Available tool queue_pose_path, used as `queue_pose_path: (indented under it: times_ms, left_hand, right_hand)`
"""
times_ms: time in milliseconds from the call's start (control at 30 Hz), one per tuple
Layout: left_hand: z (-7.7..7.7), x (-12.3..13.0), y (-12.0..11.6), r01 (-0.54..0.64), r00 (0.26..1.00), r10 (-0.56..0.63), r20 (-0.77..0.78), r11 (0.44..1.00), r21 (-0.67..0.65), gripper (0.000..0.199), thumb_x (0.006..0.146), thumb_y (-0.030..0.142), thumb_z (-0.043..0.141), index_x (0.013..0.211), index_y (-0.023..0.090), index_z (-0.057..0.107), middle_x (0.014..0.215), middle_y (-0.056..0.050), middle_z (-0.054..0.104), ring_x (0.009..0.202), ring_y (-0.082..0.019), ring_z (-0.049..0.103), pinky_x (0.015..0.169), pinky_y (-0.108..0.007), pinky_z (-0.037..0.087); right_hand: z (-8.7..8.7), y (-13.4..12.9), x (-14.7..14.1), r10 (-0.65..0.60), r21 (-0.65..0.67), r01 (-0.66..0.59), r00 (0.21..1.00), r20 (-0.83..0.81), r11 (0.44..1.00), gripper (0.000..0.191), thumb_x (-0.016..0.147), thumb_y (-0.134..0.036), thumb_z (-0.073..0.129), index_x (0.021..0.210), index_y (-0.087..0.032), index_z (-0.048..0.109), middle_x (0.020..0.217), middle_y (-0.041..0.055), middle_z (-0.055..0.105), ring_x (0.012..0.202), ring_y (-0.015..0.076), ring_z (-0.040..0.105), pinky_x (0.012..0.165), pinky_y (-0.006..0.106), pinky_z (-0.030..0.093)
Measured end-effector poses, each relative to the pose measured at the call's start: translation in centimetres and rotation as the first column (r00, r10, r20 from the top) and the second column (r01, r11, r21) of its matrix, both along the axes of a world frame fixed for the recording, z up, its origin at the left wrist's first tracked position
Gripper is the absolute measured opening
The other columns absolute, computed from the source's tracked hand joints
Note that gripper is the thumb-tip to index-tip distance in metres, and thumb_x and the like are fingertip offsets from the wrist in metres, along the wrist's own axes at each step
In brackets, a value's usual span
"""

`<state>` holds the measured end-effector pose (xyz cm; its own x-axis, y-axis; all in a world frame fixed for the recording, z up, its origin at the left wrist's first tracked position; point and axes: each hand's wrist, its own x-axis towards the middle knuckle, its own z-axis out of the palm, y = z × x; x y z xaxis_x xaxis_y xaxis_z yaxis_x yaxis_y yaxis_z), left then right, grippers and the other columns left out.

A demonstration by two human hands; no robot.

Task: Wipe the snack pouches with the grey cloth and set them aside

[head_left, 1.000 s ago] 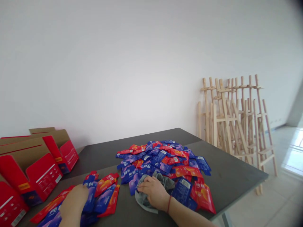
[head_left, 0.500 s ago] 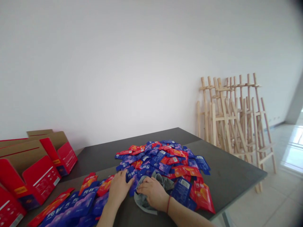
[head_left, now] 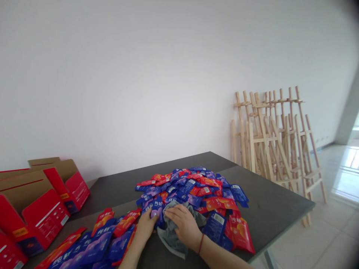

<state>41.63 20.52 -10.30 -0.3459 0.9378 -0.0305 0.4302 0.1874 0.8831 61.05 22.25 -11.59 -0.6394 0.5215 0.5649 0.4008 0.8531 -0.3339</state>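
Note:
My left hand (head_left: 146, 226) grips the near edge of a blue pouch (head_left: 157, 206), its thumb pressed on the printed front. Close beside it, my right hand (head_left: 185, 226) is closed on a crumpled grey cloth (head_left: 171, 239), fingers bent over the folds next to the pouch. The cloth's near edge trails on the dark table. Beyond both hands spreads a heap of red and blue pouches (head_left: 193, 185). A red pouch (head_left: 240, 232) and a blue pouch with a barcode label (head_left: 215, 223) lie to the right of my right hand.
More pouches (head_left: 98, 239) lie in a row at the left of the table (head_left: 260, 194). Open red cartons (head_left: 46, 218) stand along the left side. Wooden easels (head_left: 269, 142) lean by the white wall (head_left: 157, 82) at the right, beyond the table edge.
My left hand has come down from flat over the pouches to grasp a blue one. My right hand has shifted slightly with the cloth, up against that pouch.

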Motion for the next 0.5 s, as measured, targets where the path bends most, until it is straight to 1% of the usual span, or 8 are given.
queue_pose_path:
  times_ms: [67,133,200,267,300,400,500]
  left_hand:
    - [0.5,0.1,-0.5,0.016,0.993,-0.014,0.114,1.000,-0.015,0.036,0.079,0.032,0.052,0.110,0.015,0.058,0.101,-0.014,0.072,0.086,-0.028,0.070,0.064,-0.037,0.056]
    - [0.8,0.6,-1.2,0.039,0.967,-0.041,0.252,0.999,0.011,0.039,0.081,0.031,0.051,0.116,0.016,0.056,0.096,-0.011,0.074,0.074,-0.023,0.070,0.060,-0.033,0.054]
    - [0.9,1.2,-1.8,0.073,0.898,-0.081,0.432,0.997,0.034,0.050,0.076,0.026,0.058,0.125,0.019,0.053,0.092,-0.007,0.074,0.062,-0.017,0.067,0.056,-0.028,0.051]
    - [0.7,1.9,-2.2,0.111,0.801,-0.115,0.587,0.993,0.042,0.065,0.069,0.020,0.062,0.132,0.022,0.050,0.088,-0.003,0.074,0.052,-0.013,0.061,0.052,-0.024,0.046]
    - [0.6,2.1,-2.3,0.124,0.766,-0.121,0.631,0.992,0.038,0.070,0.066,0.016,0.062,0.134,0.023,0.048,0.086,-0.001,0.073,0.049,-0.011,0.057,0.051,-0.023,0.044]
    - [0.3,2.3,-2.2,0.126,0.748,-0.116,0.653,0.992,0.032,0.078,0.062,0.011,0.054,0.139,0.022,0.045,0.082,0.002,0.072,0.049,-0.009,0.051,0.051,-0.021,0.040]
    - [0.3,2.2,-2.1,0.137,0.749,-0.141,0.648,0.989,0.057,0.082,0.057,0.008,0.050,0.138,0.019,0.047,0.082,0.002,0.072,0.053,-0.009,0.050,0.055,-0.020,0.039]
  right_hand:
    - [0.2,-0.1,0.2,0.006,0.006,-0.006,0.999,-0.036,1.000,0.075,0.061,-0.006,0.046,0.134,-0.019,0.049,0.135,0.0053,0.054,0.122,0.0209,0.043,0.107,0.039,0.033]
    - [0.2,-0.3,0.2,0.034,0.022,-0.034,0.999,-0.020,0.999,0.082,0.058,-0.007,0.045,0.139,-0.015,0.043,0.141,0.0078,0.048,0.127,0.0218,0.039,0.110,0.041,0.030]
    - [0.2,-0.5,0.1,0.073,0.043,-0.075,0.997,0.032,0.996,0.087,0.058,-0.009,0.046,0.144,-0.013,0.035,0.147,0.0095,0.040,0.132,0.0231,0.035,0.112,0.042,0.027]
    - [0.1,-0.6,-0.2,0.087,0.049,-0.092,0.992,0.096,0.995,0.086,0.063,-0.013,0.049,0.147,-0.015,0.029,0.150,0.0084,0.036,0.133,0.0243,0.033,0.113,0.043,0.026]
    - [0.0,-0.7,-0.4,0.074,0.046,-0.080,0.990,0.122,0.996,0.085,0.065,-0.014,0.050,0.147,-0.017,0.029,0.151,0.0071,0.036,0.132,0.0245,0.034,0.113,0.043,0.026]
    - [-0.2,-0.6,-0.8,-0.026,0.039,0.021,0.991,0.131,0.999,0.079,0.069,-0.013,0.051,0.146,-0.021,0.033,0.151,0.0046,0.036,0.130,0.0250,0.036,0.112,0.044,0.027]
    - [-0.3,-0.2,-0.9,-0.164,0.032,0.163,0.985,0.046,0.986,0.081,0.066,-0.005,0.049,0.145,-0.017,0.034,0.150,0.0077,0.036,0.132,0.0262,0.034,0.113,0.044,0.028]
